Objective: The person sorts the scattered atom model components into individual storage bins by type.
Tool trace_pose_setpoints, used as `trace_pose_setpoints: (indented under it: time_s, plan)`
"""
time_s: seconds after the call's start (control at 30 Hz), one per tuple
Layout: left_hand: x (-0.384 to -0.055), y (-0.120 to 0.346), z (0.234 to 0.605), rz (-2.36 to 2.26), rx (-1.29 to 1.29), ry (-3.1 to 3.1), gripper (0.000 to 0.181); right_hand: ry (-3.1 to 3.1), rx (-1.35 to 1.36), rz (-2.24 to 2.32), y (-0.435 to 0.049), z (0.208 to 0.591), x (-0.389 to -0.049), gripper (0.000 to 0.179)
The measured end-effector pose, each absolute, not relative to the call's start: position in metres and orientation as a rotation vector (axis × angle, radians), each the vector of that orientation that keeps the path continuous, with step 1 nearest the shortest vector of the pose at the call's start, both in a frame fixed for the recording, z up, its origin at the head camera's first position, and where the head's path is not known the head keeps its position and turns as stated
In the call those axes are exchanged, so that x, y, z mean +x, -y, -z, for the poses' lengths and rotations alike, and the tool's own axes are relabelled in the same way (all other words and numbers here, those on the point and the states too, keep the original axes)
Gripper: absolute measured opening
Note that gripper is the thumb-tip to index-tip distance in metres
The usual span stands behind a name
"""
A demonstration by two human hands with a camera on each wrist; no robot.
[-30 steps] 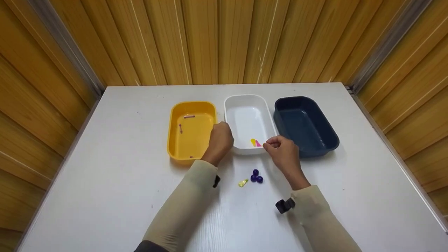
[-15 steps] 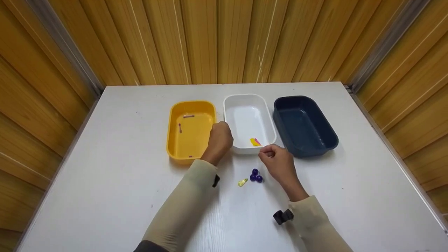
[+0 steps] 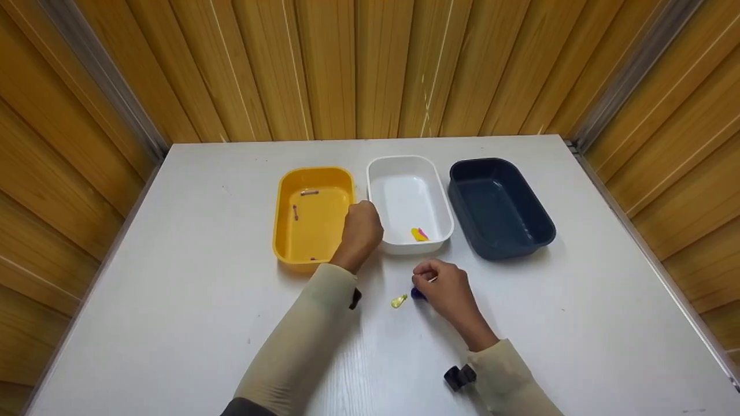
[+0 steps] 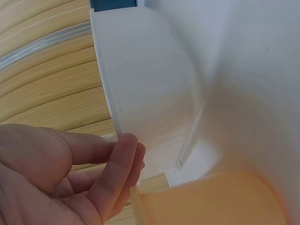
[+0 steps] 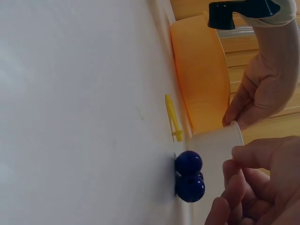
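Observation:
My left hand [image 3: 363, 228] pinches the near left rim of the white tub [image 3: 404, 248], its fingertips meeting at the edge in the left wrist view. Inside that tub lie small yellow and pink pieces [image 3: 419, 234]. My right hand [image 3: 445, 287] hovers over several dark blue-purple beads [image 5: 190, 188], partly covering them in the head view. Its thumb and index finger come close together, with nothing seen between them. A small yellow hair clip [image 5: 171, 117], teardrop-shaped from above, lies on the table left of the beads.
A yellow tub [image 3: 278, 242] with a few thin purplish sticks [image 3: 309, 192] stands left of the white one. On the right is a dark blue tub [image 3: 509, 249]. Wood-patterned walls [image 3: 324, 69] enclose the white table [image 3: 173, 277] at the back and sides.
My right hand has drawn back from the white tub's near right corner, down toward the beads. The yellow and pink pieces in the tub shifted slightly. My left hand stays in place.

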State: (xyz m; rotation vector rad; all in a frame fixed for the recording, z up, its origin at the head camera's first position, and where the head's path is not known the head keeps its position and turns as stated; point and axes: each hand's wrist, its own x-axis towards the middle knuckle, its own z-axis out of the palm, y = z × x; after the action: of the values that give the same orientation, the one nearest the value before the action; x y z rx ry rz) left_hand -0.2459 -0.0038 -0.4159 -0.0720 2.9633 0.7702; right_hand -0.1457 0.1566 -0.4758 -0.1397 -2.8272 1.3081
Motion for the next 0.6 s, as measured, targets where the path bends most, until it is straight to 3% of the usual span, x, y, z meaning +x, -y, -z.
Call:
trace_pose_setpoints:
  time_s: [0.6]
  plan:
    - [-0.246, 0.004, 0.416, -0.770, -0.103, -2.934, 0.019, 2.942, 0.151, -1.057, -0.140, 0.477, -0.133, 0.010]
